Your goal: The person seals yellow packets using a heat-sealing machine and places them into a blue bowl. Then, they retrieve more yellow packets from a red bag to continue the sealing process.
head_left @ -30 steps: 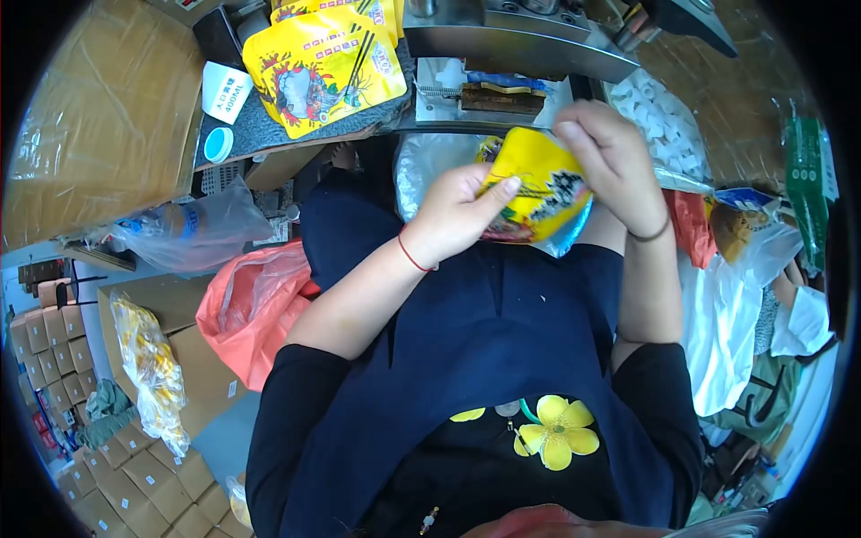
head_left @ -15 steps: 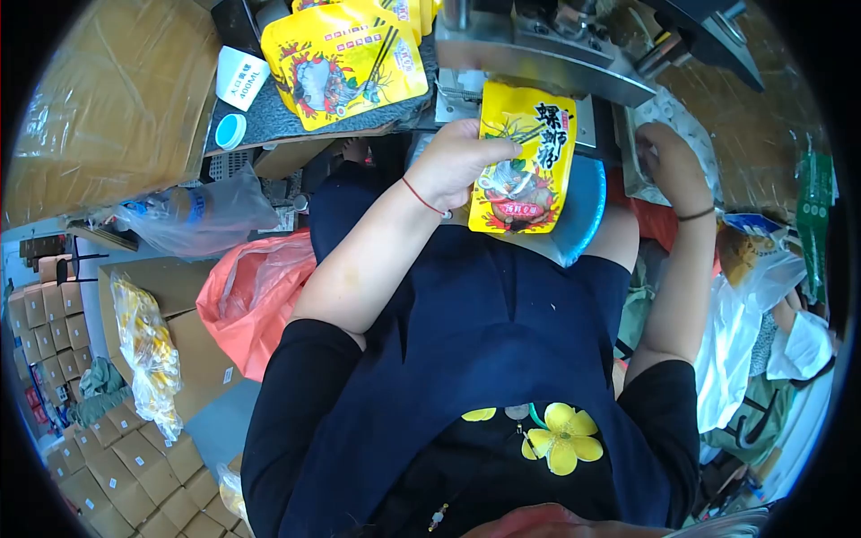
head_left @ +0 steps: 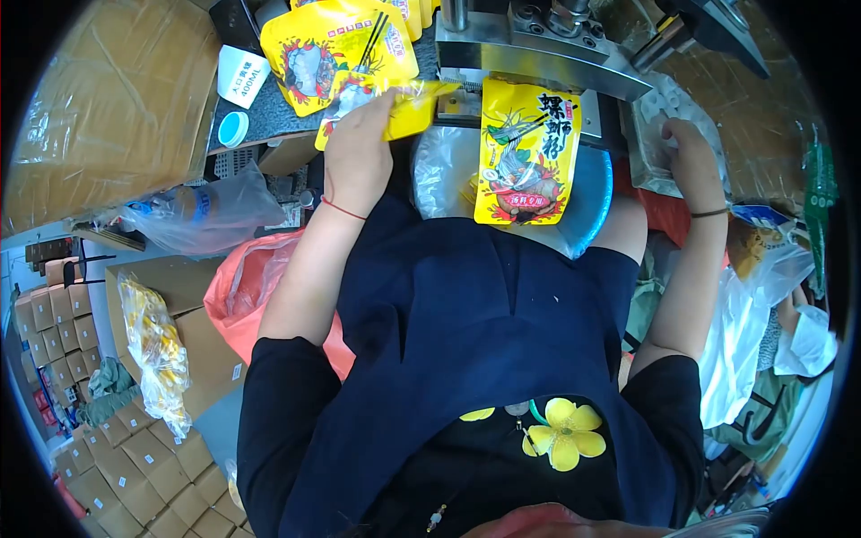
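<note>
My left hand [head_left: 359, 152] is closed on a yellow printed food pouch [head_left: 414, 109], tilted and smeared by motion, in front of a stack of like pouches [head_left: 336, 58]. Another yellow pouch [head_left: 529, 152] hangs upright with its top edge under the metal bar of a press-like machine [head_left: 538, 65]; neither hand touches it. Below and behind it is a blue-rimmed basin [head_left: 587, 206] with clear plastic and something yellow inside. My right hand [head_left: 695, 161] is curled beside a pale translucent tray [head_left: 659, 170]; whatever its fingers hold is hidden.
A white labelled cup [head_left: 242, 76] and a small turquoise-rimmed cap [head_left: 233, 129] sit at the bench's left edge. Large taped cartons [head_left: 108, 108] flank the bench. A red plastic bag [head_left: 256, 278] lies left of my lap, with stacked boxes [head_left: 143, 466] beyond.
My left hand has let go of the pouch at the machine, moved left and taken hold of another pouch by the stack. My right hand has shifted slightly right and down.
</note>
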The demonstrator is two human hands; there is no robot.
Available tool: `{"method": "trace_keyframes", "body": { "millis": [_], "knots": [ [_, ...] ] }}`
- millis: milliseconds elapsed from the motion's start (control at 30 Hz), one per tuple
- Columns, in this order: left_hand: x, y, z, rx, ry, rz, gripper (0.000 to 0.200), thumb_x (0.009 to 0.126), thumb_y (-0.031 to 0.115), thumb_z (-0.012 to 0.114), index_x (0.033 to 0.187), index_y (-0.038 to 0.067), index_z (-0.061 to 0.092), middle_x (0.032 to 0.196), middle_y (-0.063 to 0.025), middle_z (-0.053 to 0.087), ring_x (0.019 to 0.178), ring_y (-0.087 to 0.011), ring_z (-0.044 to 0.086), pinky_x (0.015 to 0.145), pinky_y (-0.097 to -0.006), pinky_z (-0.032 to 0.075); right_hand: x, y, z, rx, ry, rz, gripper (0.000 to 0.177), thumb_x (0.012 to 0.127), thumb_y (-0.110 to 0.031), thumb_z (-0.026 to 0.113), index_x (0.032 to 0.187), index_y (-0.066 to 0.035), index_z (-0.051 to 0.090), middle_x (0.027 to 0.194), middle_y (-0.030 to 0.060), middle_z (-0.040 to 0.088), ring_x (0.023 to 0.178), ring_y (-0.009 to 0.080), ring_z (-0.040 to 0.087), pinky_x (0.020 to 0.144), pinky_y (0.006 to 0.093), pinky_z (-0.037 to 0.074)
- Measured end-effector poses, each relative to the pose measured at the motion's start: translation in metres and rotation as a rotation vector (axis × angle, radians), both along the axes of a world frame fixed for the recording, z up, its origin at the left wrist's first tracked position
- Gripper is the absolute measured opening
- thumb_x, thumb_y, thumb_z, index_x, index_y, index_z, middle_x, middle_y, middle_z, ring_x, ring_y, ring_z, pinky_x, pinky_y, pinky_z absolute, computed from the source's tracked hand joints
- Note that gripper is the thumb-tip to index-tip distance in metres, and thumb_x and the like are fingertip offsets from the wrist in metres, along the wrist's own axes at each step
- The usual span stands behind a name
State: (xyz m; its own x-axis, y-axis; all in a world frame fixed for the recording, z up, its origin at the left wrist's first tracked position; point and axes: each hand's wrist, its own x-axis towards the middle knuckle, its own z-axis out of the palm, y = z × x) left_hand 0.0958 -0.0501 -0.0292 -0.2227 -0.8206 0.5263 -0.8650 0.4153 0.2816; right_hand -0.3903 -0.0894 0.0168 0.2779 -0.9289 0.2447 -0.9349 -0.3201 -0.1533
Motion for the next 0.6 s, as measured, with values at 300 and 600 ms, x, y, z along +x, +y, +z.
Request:
{"method": "trace_keyframes", "body": {
  "millis": [300, 600],
  "knots": [
    [-0.066, 0.033, 0.020, 0.664, 0.798, -0.209, 0.024, 0.093, 0.023, 0.073, 0.104, 0.002, 0.075, 0.083, -0.0111, 0.074, 0.071, -0.0113, 0.069, 0.067, -0.0275, 0.052, 0.018, 0.010, 0.006, -0.179, -0.126, -0.056, 0.020, 0.094, -0.012, 0.065, 0.112, -0.004, 0.063, 0.105, 0.0199, 0.067, 0.096, 0.0412, 0.065, 0.083, 0.0439, 0.051],
    [-0.131, 0.051, 0.010, 0.938, 0.942, -0.423, 0.028, 0.094, 0.029, 0.072, 0.103, 0.002, 0.076, 0.085, -0.0118, 0.076, 0.078, -0.0137, 0.072, 0.071, -0.0287, 0.054, 0.148, 0.054, 0.056, 0.005, -0.670, 0.269, 0.016, 0.091, -0.018, 0.073, 0.091, -0.003, 0.069, 0.080, 0.0101, 0.067, 0.070, 0.0217, 0.065, 0.065, 0.0305, 0.050]
  ]
}}
